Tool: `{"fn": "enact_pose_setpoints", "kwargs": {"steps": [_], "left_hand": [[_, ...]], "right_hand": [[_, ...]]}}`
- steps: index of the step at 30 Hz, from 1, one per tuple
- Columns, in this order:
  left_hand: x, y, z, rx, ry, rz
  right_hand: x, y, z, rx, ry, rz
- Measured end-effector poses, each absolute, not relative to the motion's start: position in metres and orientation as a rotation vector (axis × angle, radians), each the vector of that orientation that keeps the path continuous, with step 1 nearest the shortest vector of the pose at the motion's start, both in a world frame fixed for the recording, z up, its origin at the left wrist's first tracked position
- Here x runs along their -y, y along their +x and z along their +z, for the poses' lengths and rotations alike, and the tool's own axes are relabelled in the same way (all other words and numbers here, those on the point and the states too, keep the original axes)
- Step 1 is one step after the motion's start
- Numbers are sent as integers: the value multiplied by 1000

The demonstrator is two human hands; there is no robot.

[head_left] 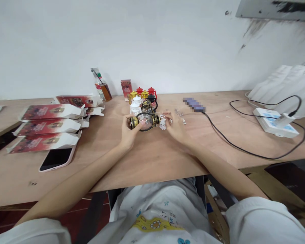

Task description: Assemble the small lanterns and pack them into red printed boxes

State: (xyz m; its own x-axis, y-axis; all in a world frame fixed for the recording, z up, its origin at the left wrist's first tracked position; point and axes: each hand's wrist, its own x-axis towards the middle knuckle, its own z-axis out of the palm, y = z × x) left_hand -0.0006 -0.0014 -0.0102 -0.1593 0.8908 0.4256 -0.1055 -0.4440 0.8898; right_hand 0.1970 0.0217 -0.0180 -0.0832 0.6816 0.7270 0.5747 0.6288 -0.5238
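Observation:
A small black-and-gold toy lantern [149,122] with a clear globe lies tilted on its side in my left hand [129,133], whose fingers wrap its base. My right hand [176,127] is at the lantern's top end, with thumb and fingertips pinched together. A thin pale strand seems to run to those fingertips; what they hold is too small to name. Small white pieces [163,124] lie under and beside my right hand, and small metallic bits [178,112] lie beyond it. Just behind the held lantern stands another black-and-gold lantern [147,106].
White lanterns [135,107], gold ones [133,96], red ones [151,90] and a black one [152,99] cluster behind. Printed boxes [48,125] and a phone [57,158] lie left. A bottle [104,90] stands behind. A cable [234,151] joins a pixelated device [193,104] and power strip [276,123].

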Motion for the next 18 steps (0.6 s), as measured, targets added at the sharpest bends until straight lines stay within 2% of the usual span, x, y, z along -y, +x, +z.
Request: {"fn": "enact_pose_setpoints", "kwargs": {"steps": [5, 18], "left_hand": [[5, 0, -14, -1082, 1625, 1561], [10, -5, -15, -1387, 2239, 991]], "right_hand": [[-28, 209, -17, 1763, -997, -252], [-7, 204, -11, 1780, -867, -692]]}}
